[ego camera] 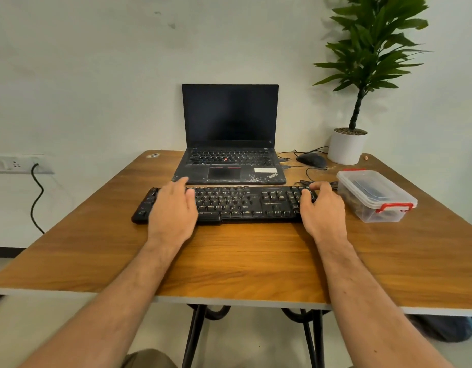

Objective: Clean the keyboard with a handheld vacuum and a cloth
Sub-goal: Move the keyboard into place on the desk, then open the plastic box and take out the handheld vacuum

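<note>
A black, dusty keyboard (229, 204) lies across the middle of the wooden table (229, 261), just in front of a laptop. My left hand (172, 208) lies palm down on the keyboard's left part, fingers stretched toward its far edge and thumb on the keys. Over at the right end, my right hand (321, 208) has its fingers curled over the far corner and grips it. No vacuum or cloth is in sight.
An open black laptop (229, 144) with a dark screen stands behind the keyboard. A mouse (312, 160) with loose cables and a potted plant (347, 146) sit at the back right. A lidded clear box (375, 195) with red clips stands right of the keyboard.
</note>
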